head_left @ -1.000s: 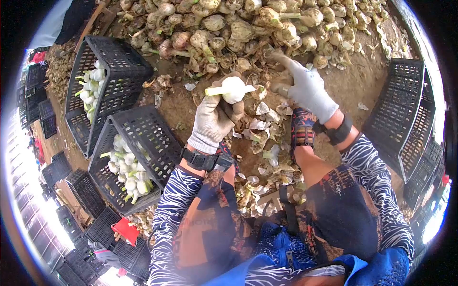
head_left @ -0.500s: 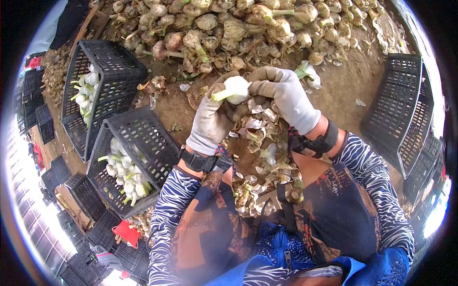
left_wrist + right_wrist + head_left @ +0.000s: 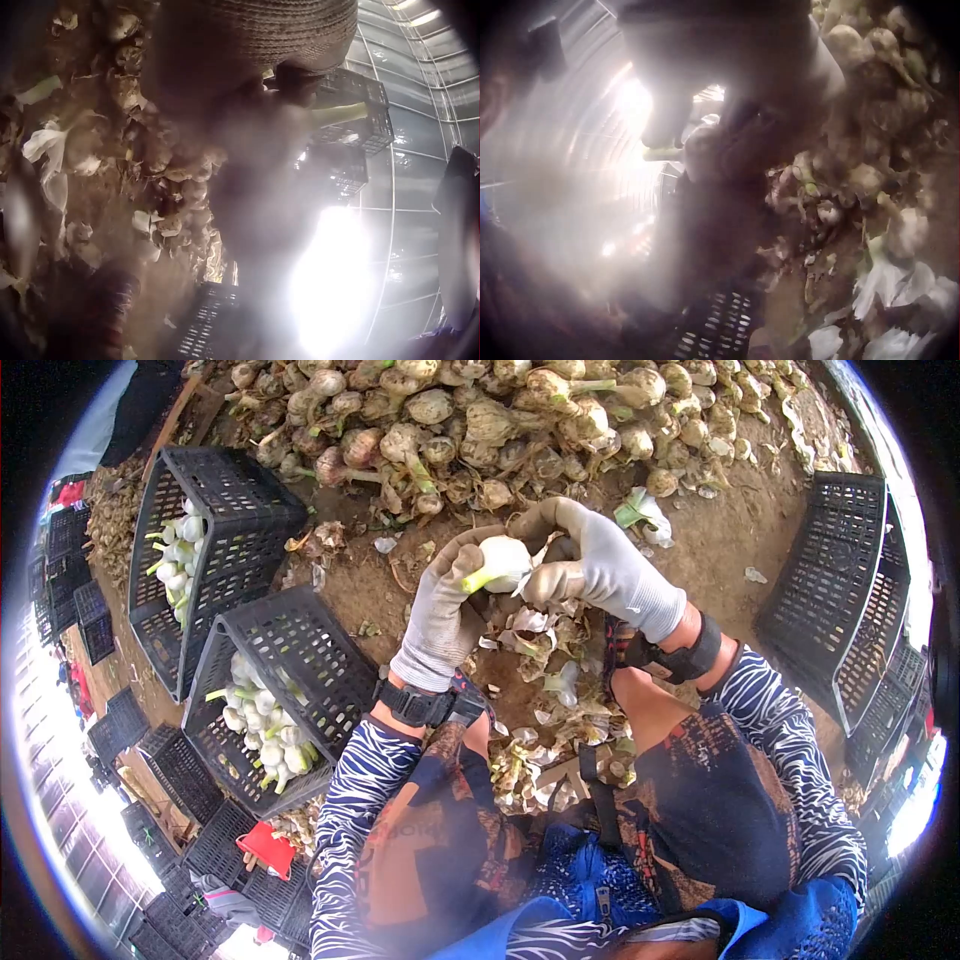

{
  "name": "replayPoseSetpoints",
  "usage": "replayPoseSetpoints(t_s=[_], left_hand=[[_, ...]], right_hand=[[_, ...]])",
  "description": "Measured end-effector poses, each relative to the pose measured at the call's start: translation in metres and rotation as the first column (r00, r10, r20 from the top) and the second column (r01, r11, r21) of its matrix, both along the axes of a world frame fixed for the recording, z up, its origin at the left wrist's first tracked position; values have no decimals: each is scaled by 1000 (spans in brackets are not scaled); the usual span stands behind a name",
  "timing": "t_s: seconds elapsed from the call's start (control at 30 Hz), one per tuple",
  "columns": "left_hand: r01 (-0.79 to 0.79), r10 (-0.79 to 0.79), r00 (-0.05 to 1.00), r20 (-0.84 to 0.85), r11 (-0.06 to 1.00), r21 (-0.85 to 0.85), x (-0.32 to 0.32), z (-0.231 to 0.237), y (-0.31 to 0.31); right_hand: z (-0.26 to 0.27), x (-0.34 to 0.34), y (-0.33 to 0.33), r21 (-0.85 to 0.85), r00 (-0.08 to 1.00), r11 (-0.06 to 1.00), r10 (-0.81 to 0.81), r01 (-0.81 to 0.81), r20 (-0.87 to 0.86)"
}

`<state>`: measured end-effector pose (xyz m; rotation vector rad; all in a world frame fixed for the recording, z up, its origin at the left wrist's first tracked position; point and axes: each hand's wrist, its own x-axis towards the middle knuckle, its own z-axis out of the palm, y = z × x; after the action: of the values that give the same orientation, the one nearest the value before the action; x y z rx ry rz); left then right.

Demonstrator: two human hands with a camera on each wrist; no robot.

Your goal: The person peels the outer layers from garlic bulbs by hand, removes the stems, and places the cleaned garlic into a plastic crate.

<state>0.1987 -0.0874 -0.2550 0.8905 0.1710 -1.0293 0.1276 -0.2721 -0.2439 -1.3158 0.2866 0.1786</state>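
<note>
In the upper middle of the head view, a white garlic bulb [image 3: 507, 558] was between the two gloved hands, above the ground. The left hand [image 3: 440, 610] held it with the fingers curled round its left side, and the green stem [image 3: 482, 579] pointed to the lower left. The right hand [image 3: 605, 565] had its fingers bent and pinched at the right side of the bulb; whether they gripped loose skin there, I could not tell. Both wrist views were too blurred to show the fingertips. A pile of brownish bulbs [image 3: 490, 425] lay along the top of the frame. Pale skin scraps [image 3: 565, 685] lay below the hands. At left, two black crates [image 3: 310, 645] contained white bulbs [image 3: 262, 710].
</note>
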Motion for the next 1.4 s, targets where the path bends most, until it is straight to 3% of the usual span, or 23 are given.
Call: replayPoseSetpoints(t_s=[0.07,0.13,0.2,0.23,0.4,0.47,0.53,0.57,0.6,0.67,0.73,0.77,0.83,0.87,1.03,1.07,1.2,1.27,1.3,1.37,1.4], left_hand=[[25,-26,998,56,1000,17,-1,-3,-2],[47,-47,998,29,999,15,0,-5,3],[146,-145,988,54,989,-22,0,-14,5],[147,-146,988,52,989,-22,-1,-14,4],[80,-83,994,-69,996,-50,0,-10,-1],[79,-83,995,-61,995,-59,1,-11,-3],[79,-82,995,-49,995,-67,2,-11,-6],[69,-68,996,57,998,-1,0,-11,-9],[52,-61,985,160,997,63,-1,-11,-11],[61,-72,985,156,995,76,0,-9,-16],[-32,6,976,216,993,114,-3,-5,-22],[-22,-15,970,241,988,150,-3,-5,-21],[11,-55,958,283,988,152,-4,-12,-17],[44,-93,941,324,987,155,-4,-16,-14],[96,-109,954,278,994,59,-3,-10,-16],[121,-115,960,257,993,-6,-3,-6,-17],[323,-314,913,260,946,9,-8,-4,-9],[343,-344,911,226,938,42,-7,0,-10],[302,-313,917,245,950,84,-9,0,-11],[224,-259,941,216,959,174,-17,-8,-11],[217,-251,943,219,961,170,-19,-12,-10]], right_hand=[[-1,1,1,-136,998,989,62,-61,1],[3,4,-3,-117,998,991,55,-60,-44],[0,5,-12,4,970,986,164,-166,-178],[-7,2,-9,282,975,957,119,-63,-186],[-20,-3,-27,518,941,855,192,-21,-279],[-15,-5,-27,531,933,839,89,119,-350],[-1,-4,-24,448,932,883,34,141,-361],[12,-4,-20,151,956,986,-16,63,-292],[20,-4,-16,-168,976,986,-41,5,-212],[10,-9,-6,-582,993,806,-67,109,94],[12,-8,-2,-727,978,660,-57,189,202],[13,-9,-3,-727,978,660,-57,188,201],[15,-8,-5,-860,989,502,51,94,137],[14,-8,-5,-860,989,502,51,93,136],[-1,0,-5,-681,993,727,-115,87,5],[-4,2,-5,-683,993,725,-114,87,5],[-15,0,-3,-707,993,706,-103,38,-49],[-14,-2,0,-538,983,831,-182,137,-30],[-11,-2,4,-542,984,830,-176,133,-28],[-1,-3,14,-225,926,908,-374,354,-56],[1,-5,17,-228,928,910,-368,347,-53]])
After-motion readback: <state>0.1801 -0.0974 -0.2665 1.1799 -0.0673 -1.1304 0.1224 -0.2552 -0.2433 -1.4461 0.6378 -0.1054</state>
